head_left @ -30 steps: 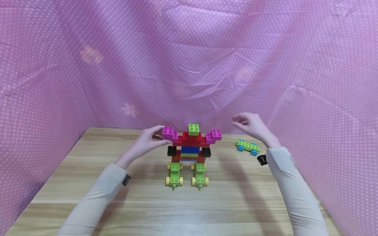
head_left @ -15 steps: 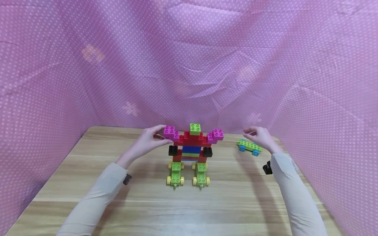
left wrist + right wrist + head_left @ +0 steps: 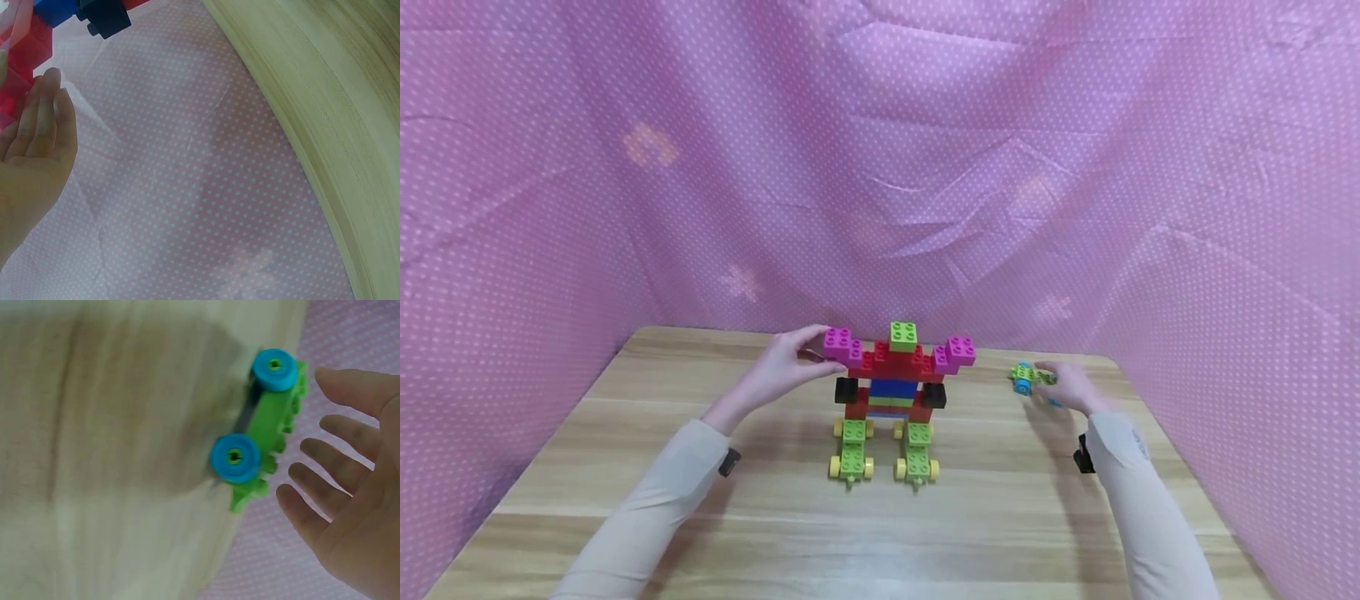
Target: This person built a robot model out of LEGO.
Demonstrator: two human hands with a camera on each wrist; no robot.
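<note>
While the left hand [image 3: 778,372] grips the brick figure's [image 3: 891,396] magenta arm, the open right hand [image 3: 1070,387] reaches over the blue-wheeled green car [image 3: 262,428].

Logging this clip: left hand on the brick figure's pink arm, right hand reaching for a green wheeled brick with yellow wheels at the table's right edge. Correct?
Not quite: the green wheeled brick by the right hand has blue wheels, not yellow, as the right wrist view shows plainly. Yellow wheels belong to the brick figure's feet. The rest stands: the left hand is at the figure's pink arm.
</note>
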